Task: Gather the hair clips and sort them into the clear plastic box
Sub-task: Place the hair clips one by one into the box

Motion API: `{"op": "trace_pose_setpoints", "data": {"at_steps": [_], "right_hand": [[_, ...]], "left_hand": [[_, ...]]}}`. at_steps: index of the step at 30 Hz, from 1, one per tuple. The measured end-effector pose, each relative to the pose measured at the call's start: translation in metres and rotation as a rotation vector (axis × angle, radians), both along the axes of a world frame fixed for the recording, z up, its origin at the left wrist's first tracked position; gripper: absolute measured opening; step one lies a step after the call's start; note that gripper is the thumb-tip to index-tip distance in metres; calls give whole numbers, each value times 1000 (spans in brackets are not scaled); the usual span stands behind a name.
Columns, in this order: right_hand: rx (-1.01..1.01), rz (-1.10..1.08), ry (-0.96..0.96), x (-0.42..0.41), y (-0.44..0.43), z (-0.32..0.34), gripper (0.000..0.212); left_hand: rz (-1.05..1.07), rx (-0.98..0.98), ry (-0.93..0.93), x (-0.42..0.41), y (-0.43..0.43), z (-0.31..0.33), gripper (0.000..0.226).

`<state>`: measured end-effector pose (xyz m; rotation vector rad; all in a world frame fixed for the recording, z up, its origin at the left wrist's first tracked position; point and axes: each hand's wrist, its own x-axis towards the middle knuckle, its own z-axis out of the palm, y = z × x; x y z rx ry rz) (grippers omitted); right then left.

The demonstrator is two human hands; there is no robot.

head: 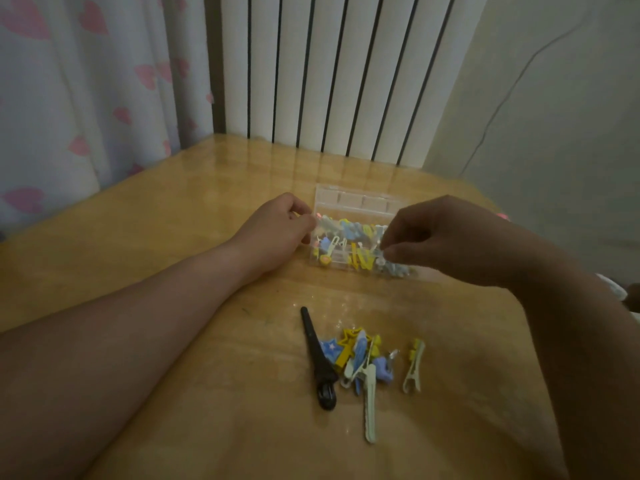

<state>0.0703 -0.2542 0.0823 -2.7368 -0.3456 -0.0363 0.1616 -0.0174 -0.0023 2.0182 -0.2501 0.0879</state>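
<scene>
Currently, the left hand (280, 223) grips the left end of the clear plastic box (332, 268), with thumb and fingers curled against its wall. The right hand (426, 237) hovers over the right part of the box with thumb and forefinger drawn together; whether they pinch a clip cannot be told. The box stands on the wooden table (173, 220), and its lid (356, 201) lies open at the far side. Blue, yellow and white hair clips (349, 237) fill its compartments. Nearer the person, loose clips (360, 358) lie in a pile on the table. A long black clip (317, 358) touches the pile's left side, and a pale clip with a yellow ornament (414, 368) lies just beside its right.
</scene>
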Motion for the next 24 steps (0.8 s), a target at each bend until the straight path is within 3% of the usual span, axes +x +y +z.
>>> {"op": "trace_pose_setpoints", "data": {"at_steps": [8, 15, 24], "right_hand": [[-111, 191, 224, -5, 35, -10, 14], [-59, 350, 493, -13, 32, -2, 16], [-71, 395, 506, -11, 32, -9, 7]], "left_hand": [[-6, 2, -8, -4, -1, 4, 23], [0, 26, -9, -4, -2, 6, 24], [-6, 13, 1, -7, -2, 7, 27]]}}
